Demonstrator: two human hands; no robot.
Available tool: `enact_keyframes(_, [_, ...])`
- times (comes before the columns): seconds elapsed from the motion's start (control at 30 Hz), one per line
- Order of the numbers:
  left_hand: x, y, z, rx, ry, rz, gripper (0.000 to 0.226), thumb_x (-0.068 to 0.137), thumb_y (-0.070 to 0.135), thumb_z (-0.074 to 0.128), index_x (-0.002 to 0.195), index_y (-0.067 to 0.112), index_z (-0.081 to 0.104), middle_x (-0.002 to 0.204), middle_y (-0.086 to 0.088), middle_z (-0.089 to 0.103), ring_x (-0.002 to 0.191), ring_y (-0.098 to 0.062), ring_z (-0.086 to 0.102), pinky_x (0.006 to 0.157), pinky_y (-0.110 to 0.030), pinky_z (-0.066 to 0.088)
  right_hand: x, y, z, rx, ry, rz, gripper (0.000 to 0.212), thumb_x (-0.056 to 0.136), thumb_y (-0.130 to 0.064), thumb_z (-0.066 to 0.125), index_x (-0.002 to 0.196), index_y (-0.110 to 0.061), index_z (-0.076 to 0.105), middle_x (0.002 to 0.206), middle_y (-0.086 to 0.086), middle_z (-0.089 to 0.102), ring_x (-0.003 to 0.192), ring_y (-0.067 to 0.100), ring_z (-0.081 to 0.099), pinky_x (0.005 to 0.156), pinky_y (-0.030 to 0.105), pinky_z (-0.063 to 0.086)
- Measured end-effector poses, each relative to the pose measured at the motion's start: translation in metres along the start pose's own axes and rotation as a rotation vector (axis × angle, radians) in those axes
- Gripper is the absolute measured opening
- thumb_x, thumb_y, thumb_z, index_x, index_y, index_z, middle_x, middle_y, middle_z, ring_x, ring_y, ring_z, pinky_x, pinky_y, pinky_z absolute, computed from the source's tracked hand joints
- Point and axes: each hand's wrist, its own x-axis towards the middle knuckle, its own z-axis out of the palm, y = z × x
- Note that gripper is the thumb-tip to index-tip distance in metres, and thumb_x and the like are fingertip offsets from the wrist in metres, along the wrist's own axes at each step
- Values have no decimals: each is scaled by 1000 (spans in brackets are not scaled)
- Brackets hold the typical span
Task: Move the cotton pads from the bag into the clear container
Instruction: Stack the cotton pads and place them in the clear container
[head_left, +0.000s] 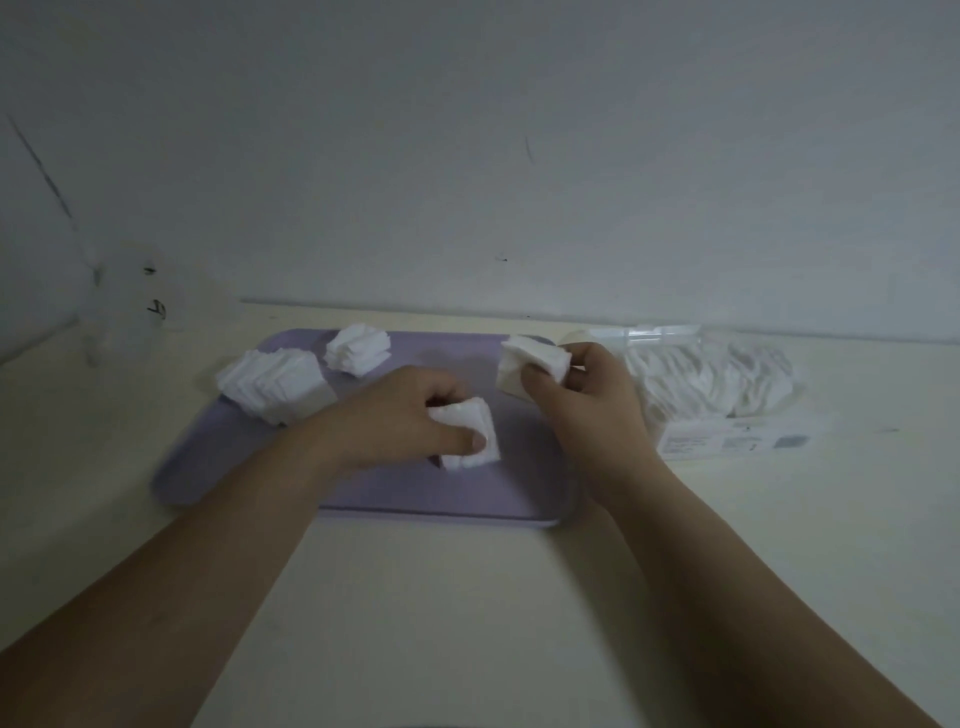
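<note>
Gripping pad stack (470, 434) over purple tray (415, 499), left hand (405, 415); right hand (589, 402) clutches second pad stack (524, 361).

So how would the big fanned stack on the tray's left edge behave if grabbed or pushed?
Probably falls apart: the stack leans, its pads fanned and loose. Likely light and soft; the left hand holds a similar bundle with just thumb and fingers. A push would likely spread it over the tray, not slide it whole.
</note>
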Motion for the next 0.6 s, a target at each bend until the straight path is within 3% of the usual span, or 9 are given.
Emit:
enact_keyframes(0.1, [-9,-7,-1,-454,109,7,27,78,27,87,95,10,75,83,-9,68,70,-19,54,56,-26,42,-2,1,4,110,-80,44,20,90,-16,79,103,-10,64,93,5,79,93,23,77,91,54,62])
enact_keyframes(0.17, [-12,-8,6,-689,109,42,12,80,20,86,89,20,78,82,-5,62,68,-14,43,53,-26,31,-5,1,6,148,-167,62,18,93,-10,78,104,-6,64,97,13,79,93,25,75,94,58,60])
enact_keyframes(0.23, [-13,-7,12,-806,101,67,14,83,13,81,96,16,77,87,-8,64,68,-15,46,53,-27,33,-8,-1,8,183,-234,81,24,94,-8,76,111,2,62,104,23,77,100,30,76,96,56,60])
enact_keyframes(0.4, [-14,-4,18,-657,191,32,16,94,5,70,106,12,79,103,-10,78,83,-17,67,57,-29,48,-10,-5,6,274,-293,116,30,93,-3,76,116,9,61,104,23,78,100,35,77,81,36,64])
enact_keyframes(0.6, [-18,-5,19,-505,268,11,13,97,12,70,102,21,79,88,-1,78,61,-14,55,56,-21,46,-11,-4,6,257,-293,116,28,96,-9,74,118,5,64,104,22,78,101,36,77,82,35,63])
